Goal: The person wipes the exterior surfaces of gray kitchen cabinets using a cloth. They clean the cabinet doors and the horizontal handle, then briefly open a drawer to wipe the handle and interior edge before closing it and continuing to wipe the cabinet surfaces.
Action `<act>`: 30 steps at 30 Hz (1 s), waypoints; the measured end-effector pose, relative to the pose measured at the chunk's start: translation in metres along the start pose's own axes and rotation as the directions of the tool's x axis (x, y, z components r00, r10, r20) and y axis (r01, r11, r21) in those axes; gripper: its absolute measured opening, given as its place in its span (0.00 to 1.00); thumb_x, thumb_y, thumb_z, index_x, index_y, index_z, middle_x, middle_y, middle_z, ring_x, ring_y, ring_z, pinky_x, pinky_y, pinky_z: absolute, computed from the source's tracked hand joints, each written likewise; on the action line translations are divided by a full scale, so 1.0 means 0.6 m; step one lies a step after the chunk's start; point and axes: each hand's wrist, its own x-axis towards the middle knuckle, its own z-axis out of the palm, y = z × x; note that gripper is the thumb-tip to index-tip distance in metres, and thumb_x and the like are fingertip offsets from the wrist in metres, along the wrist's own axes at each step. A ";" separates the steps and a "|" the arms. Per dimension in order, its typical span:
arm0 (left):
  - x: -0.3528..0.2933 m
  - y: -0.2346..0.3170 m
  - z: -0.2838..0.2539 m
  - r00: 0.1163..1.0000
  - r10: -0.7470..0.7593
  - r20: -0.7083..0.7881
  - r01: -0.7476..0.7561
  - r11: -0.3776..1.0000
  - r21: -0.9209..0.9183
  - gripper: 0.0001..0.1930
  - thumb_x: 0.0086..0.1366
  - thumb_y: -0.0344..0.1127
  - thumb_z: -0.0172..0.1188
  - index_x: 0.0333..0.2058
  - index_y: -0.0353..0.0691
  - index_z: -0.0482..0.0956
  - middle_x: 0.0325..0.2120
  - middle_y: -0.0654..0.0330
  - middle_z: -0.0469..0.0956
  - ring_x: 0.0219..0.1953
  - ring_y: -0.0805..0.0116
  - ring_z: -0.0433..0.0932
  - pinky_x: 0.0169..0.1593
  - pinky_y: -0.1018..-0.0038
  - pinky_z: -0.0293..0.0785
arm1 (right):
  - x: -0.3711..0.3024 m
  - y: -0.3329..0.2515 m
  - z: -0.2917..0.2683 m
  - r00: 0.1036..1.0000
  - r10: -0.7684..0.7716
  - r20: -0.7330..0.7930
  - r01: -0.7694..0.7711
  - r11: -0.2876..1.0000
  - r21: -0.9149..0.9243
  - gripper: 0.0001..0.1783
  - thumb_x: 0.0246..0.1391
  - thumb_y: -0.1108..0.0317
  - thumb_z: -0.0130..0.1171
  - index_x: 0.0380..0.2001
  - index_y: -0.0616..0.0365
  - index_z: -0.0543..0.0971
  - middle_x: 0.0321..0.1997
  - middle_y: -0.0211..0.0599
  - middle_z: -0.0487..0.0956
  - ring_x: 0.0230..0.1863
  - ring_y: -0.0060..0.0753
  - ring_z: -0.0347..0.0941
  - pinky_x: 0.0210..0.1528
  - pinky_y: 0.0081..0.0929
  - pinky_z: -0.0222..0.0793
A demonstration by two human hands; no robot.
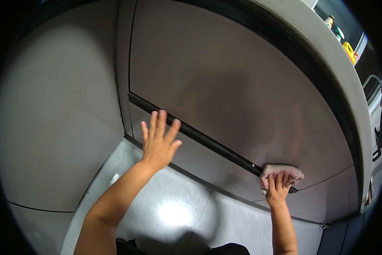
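Observation:
My right hand (277,190) presses a pinkish-white cloth (283,169) against the right part of a long black handle strip (216,147) and the panel around it. The strip runs slantwise across a brownish-grey cabinet front (225,80), between a large upper panel and a lower one (195,160). Farther left, my left hand (158,144) holds nothing. Its fingers are spread over the strip and the lower panel; whether they touch the surface I cannot tell.
A grey side panel (55,106) meets the cabinet at the left corner. Overhead on the right curves a pale countertop edge (327,63), with a yellow bottle (348,50) and a spray bottle (339,33) beyond it. Shiny grey floor tiles (237,212) lie below.

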 end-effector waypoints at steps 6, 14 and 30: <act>0.026 0.043 0.032 0.984 0.089 -0.157 -0.095 0.995 -0.032 0.41 0.64 0.47 0.60 0.70 0.46 0.51 0.72 0.46 0.40 0.74 0.42 0.35 0.66 0.33 0.27 | 0.245 -0.149 0.030 0.985 -0.111 -0.129 0.125 0.986 0.110 0.24 0.65 0.58 0.44 0.63 0.46 0.71 0.75 0.35 0.57 0.76 0.49 0.45 0.69 0.67 0.35; -0.009 -0.010 0.057 0.976 -0.023 -0.214 0.001 0.995 -0.098 0.43 0.63 0.41 0.61 0.71 0.38 0.48 0.72 0.42 0.41 0.73 0.40 0.38 0.68 0.39 0.26 | 0.252 -0.211 -0.002 0.993 -0.054 -0.103 0.081 0.959 0.271 0.23 0.62 0.62 0.46 0.58 0.52 0.75 0.54 0.34 0.79 0.57 0.33 0.70 0.63 0.45 0.60; 0.060 0.113 -0.060 0.603 -0.370 0.707 0.451 -0.573 -0.684 0.13 0.74 0.40 0.50 0.44 0.35 0.73 0.46 0.51 0.75 0.52 0.57 0.74 0.61 0.60 0.69 | -0.012 -0.176 -0.070 0.421 0.901 0.104 -0.627 0.207 0.751 0.22 0.68 0.55 0.48 0.53 0.64 0.70 0.53 0.38 0.71 0.50 0.31 0.70 0.53 0.27 0.66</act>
